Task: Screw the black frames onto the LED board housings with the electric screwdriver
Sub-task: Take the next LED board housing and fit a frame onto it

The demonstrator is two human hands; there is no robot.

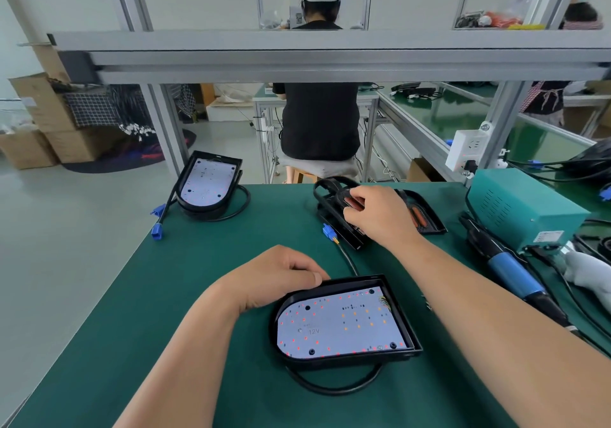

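An LED board housing (344, 325) lies on the green table in front of me, its white board facing up and no frame on it. My left hand (277, 275) grips its far left rim, thumb on the edge. My right hand (377, 212) reaches to the back of the table and holds a black frame (334, 184) atop a stack of frames (344, 229). The electric screwdriver (509, 269), blue-handled, lies on the table at the right, untouched. A second housing (206, 184) rests at the far left.
A teal power supply box (522, 206) stands at the right back, with cables around it. A black tray with orange parts (421, 211) sits behind my right hand. Blue connectors (157, 226) lie by the far housing. A person sits at the bench ahead.
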